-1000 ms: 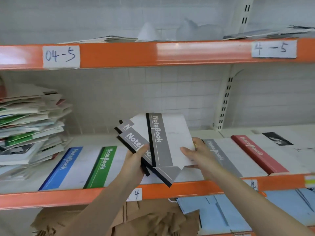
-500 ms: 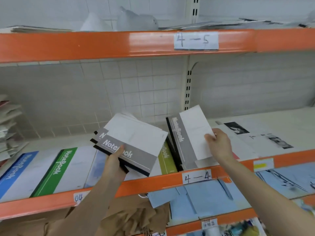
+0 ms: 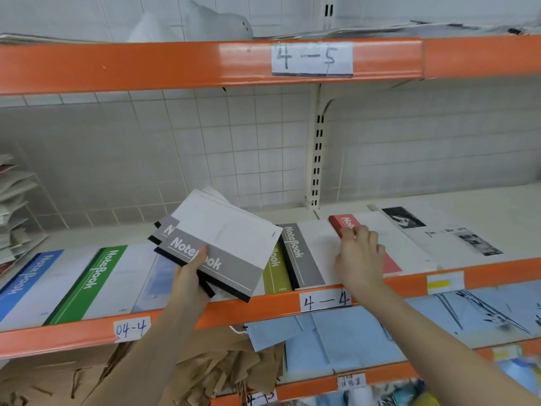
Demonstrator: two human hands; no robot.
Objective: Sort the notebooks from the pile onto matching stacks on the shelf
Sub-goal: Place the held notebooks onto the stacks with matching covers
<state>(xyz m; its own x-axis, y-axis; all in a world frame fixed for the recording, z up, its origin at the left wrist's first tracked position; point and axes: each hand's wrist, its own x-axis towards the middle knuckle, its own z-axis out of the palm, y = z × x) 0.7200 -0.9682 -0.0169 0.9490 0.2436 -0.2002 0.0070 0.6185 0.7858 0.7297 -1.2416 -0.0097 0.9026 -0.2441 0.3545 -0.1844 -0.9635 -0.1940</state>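
While the left hand [image 3: 190, 276] is gripping a small fan of grey-banded notebooks [image 3: 222, 244], thumb lying across the white word "NoteBook" on the top cover, the right hand [image 3: 360, 259] is resting palm-down with loosely bent fingers on the white cover of a grey-spined notebook [image 3: 304, 256] lying flat on the shelf [image 3: 263, 306]; it is curling round nothing. The held notebooks are tilting, their long axis running from upper left down to lower right, grey band along the edge nearest the person, hovering above the shelf's front lip.

Just left of the right hand, the grey spine is reading "NoteBook" lengthwise, pointing back toward the tiled wall. Further left, partly hidden under the held fan, an olive-green notebook [image 3: 276, 271] is showing the letters "ook". Beyond the right hand's fingertips a red-spined notebook [image 3: 348, 222] is showing "No". Far to the left of the left hand, a green notebook [image 3: 87, 282] and a blue notebook [image 3: 26, 282] are lying side by side, each marked "NoteBook".

Paper tags on the orange rails are reading "04-4" [image 3: 130, 329] and "4—4" [image 3: 325, 301] below the hands, and "4—5" [image 3: 311, 58] above them. To the right of the right hand, a black-and-white printed sheet [image 3: 450, 232] is lying flat.
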